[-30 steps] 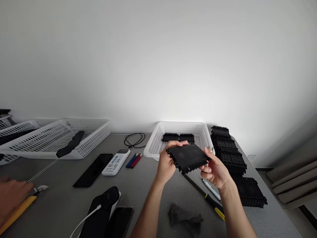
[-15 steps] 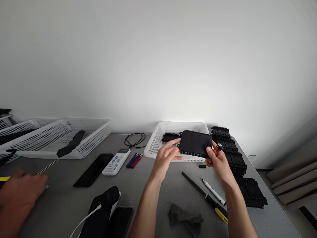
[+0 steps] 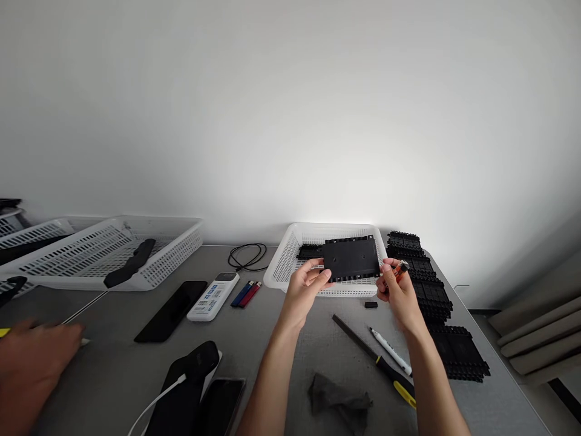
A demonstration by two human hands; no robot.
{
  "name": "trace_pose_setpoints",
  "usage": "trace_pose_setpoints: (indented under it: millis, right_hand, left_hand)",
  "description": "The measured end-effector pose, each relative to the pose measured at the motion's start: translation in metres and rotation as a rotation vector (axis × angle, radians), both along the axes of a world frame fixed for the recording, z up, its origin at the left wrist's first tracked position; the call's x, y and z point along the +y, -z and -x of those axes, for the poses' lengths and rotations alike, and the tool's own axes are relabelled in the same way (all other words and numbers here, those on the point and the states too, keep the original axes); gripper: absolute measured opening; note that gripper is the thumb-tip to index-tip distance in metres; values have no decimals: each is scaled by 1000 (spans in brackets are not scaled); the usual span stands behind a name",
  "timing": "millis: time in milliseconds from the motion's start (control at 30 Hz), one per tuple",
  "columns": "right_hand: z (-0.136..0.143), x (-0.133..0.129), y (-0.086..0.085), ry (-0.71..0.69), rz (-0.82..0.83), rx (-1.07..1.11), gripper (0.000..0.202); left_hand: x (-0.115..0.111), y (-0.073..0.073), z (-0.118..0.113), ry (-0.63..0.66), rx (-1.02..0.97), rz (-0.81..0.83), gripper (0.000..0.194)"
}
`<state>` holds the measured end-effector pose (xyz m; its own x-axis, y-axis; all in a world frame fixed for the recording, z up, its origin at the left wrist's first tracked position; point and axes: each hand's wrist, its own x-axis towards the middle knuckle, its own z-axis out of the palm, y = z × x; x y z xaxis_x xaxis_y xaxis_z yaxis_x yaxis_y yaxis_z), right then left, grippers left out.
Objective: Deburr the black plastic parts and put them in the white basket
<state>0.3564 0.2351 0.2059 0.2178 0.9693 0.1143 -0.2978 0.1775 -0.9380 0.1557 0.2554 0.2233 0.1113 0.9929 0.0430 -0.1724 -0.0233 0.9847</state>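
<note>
A flat black plastic panel [image 3: 349,259] with a notched rim and small holes is raised in front of the white basket. My left hand [image 3: 303,289] grips its left edge, thumb on the face and fingers behind. At the panel's right edge is my right hand [image 3: 398,297], closed around an orange lighter [image 3: 400,270] with its metal end showing. Whether the right fingertips touch the panel, I cannot tell. Below them on the table lie a black-handled file [image 3: 379,357] with a yellow grip end, a white marker [image 3: 390,351] and a small black cap [image 3: 371,304].
Behind the panel stands a white basket [image 3: 278,266] holding black parts. Stacked black panels [image 3: 458,351] line the right side. A dark cloth [image 3: 339,402], phones [image 3: 171,312], a white power bank [image 3: 213,297] and two lighters [image 3: 246,294] lie about. Another person's hand [image 3: 40,357] works at left.
The panel has turned and shifted slightly left. My right thumb has come off its face to the right edge, while my left thumb now lies on its front.
</note>
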Motion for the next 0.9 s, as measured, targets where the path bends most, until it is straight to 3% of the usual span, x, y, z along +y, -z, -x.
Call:
trace_pose_setpoints:
  millis: [233, 433, 667, 900]
  right_hand:
    - [-5, -3, 3, -12, 23, -65, 48]
    - [0, -7, -2, -219, 11, -186, 56]
    - [8, -11, -5, -267, 50, -186, 49]
    - [6, -10, -5, -257, -45, -100, 38]
  left_hand:
    - [0, 0, 0, -46, 6, -34, 49]
    - [1, 0, 0, -69, -12, -64, 47]
    - [0, 0, -1, -73, -27, -79, 44]
    - [0, 0, 0, -74, -27, -90, 43]
